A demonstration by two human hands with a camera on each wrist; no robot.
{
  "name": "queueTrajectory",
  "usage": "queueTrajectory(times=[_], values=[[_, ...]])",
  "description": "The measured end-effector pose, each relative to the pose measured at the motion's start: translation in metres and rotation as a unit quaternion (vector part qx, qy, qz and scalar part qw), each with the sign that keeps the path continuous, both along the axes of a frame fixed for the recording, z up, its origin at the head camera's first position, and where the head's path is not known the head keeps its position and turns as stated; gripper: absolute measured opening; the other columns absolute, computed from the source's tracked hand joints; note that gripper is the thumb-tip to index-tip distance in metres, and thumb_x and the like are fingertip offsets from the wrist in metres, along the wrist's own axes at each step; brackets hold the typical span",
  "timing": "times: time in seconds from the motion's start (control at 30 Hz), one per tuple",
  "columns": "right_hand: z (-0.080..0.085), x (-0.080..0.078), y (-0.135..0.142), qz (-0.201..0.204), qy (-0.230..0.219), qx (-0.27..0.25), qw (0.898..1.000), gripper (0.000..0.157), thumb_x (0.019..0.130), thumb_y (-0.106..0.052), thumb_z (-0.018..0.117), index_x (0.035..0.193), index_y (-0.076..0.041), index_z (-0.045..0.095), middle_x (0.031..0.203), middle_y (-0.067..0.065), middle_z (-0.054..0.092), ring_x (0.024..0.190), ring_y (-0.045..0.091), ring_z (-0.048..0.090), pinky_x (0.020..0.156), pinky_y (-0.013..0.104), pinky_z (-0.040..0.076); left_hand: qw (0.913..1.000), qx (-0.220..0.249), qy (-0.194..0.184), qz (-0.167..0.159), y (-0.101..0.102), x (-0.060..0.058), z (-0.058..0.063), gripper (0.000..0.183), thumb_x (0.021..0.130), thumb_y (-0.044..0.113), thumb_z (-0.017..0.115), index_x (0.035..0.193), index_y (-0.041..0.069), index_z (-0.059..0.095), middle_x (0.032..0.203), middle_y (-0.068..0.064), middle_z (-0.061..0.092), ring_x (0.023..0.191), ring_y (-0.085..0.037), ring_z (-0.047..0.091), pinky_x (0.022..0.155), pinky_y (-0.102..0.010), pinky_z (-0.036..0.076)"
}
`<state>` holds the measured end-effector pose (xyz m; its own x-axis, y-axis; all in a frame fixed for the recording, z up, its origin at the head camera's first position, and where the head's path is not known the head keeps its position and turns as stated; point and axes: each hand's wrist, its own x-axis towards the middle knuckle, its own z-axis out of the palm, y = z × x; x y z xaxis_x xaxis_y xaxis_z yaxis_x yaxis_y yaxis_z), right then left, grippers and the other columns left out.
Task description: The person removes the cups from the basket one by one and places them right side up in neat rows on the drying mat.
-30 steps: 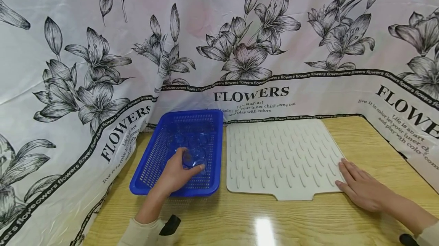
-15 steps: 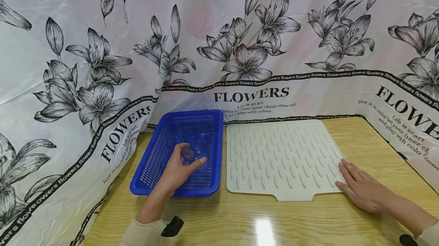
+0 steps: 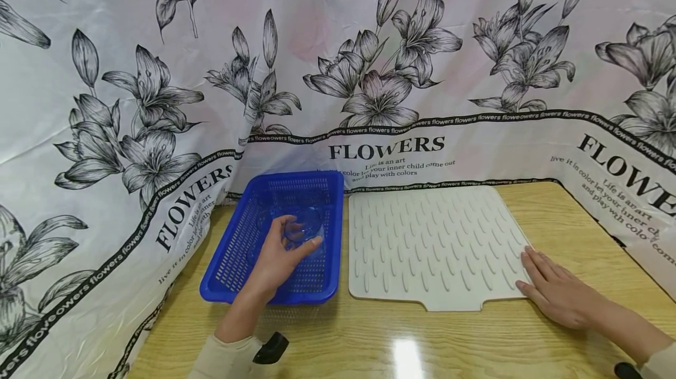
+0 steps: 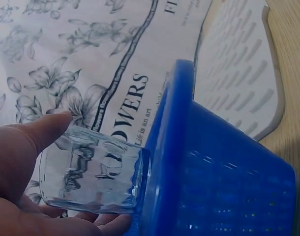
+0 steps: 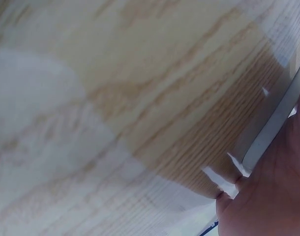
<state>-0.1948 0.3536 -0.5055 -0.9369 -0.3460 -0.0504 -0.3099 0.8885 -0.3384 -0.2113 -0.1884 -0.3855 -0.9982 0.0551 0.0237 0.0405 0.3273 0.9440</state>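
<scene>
My left hand (image 3: 277,259) holds a clear glass cup (image 4: 93,169) between thumb and fingers. In the left wrist view the glass lies sideways to the camera, its far end at the rim of the blue basket (image 4: 233,162). From the head view, hand and glass overlap the inside of that basket (image 3: 216,291), where more clear glass shows faintly behind the fingers. My right hand (image 3: 560,291) rests with straight fingers at the right edge of the white ridged mat (image 3: 433,244). The right wrist view shows part of the right hand (image 5: 268,196) beside the mat's edge.
The basket and mat stand side by side on a wood-grain table (image 3: 359,338). Behind and to the left hangs a white curtain (image 3: 285,156) printed with flowers, its lower edge meeting the table right behind them.
My left hand has lifted the glass up from the other glasses in the basket and moved slightly to the right. The right hand and the mat stay where they were.
</scene>
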Motion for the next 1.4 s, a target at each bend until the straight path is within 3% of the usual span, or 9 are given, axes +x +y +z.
queueTrajectory(times=[0.4,0.7,0.9,1.13,1.4], values=[[0.001,0.001,-0.001,0.001,0.003,0.001,1.000,0.073,0.112,-0.038,0.039,0.156,0.016,0.015,0.161,0.040,0.013,0.150,0.055,0.006,0.121,0.046,-0.020,0.9992,0.021,0.014,-0.029,0.020,-0.006,0.011,0.078,0.093,0.032,0.079,0.151,0.010,0.031,0.151,-0.018,0.045,0.145,-0.035,0.041,0.119,-0.055,0.032],[0.002,0.000,-0.001,0.000,-0.005,-0.001,1.000,0.074,0.112,-0.039,0.038,0.156,0.016,0.014,0.161,0.040,0.011,0.150,0.056,0.005,0.122,0.057,-0.012,0.9987,0.016,0.013,-0.046,0.046,-0.014,0.024,0.083,0.091,0.034,0.080,0.153,0.012,0.030,0.149,-0.014,0.046,0.150,-0.033,0.034,0.119,-0.055,0.031],[0.005,0.001,-0.001,0.007,0.002,0.002,1.000,0.073,0.112,-0.037,0.039,0.155,0.017,0.015,0.160,0.041,0.012,0.150,0.057,0.006,0.122,0.057,-0.010,0.9976,0.019,0.010,-0.066,0.067,-0.017,0.032,0.084,0.090,0.034,0.081,0.154,0.011,0.031,0.149,-0.011,0.044,0.153,-0.034,0.028,0.118,-0.054,0.033],[0.008,0.002,-0.003,0.007,0.008,0.008,1.000,0.072,0.112,-0.036,0.039,0.154,0.018,0.016,0.160,0.041,0.014,0.149,0.057,0.008,0.123,0.055,-0.010,0.9957,0.023,0.006,-0.090,0.088,-0.021,0.038,0.084,0.089,0.037,0.081,0.153,0.014,0.032,0.146,-0.007,0.046,0.146,-0.032,0.039,0.107,-0.052,0.046],[0.009,0.004,-0.005,0.006,0.009,0.015,1.000,0.072,0.112,-0.035,0.039,0.154,0.018,0.017,0.159,0.042,0.015,0.148,0.058,0.010,0.123,0.059,-0.005,0.9949,0.007,0.002,-0.100,0.111,-0.025,0.045,0.078,0.092,0.033,0.079,0.152,0.015,0.034,0.144,-0.009,0.048,0.143,-0.036,0.041,0.107,-0.051,0.046]])
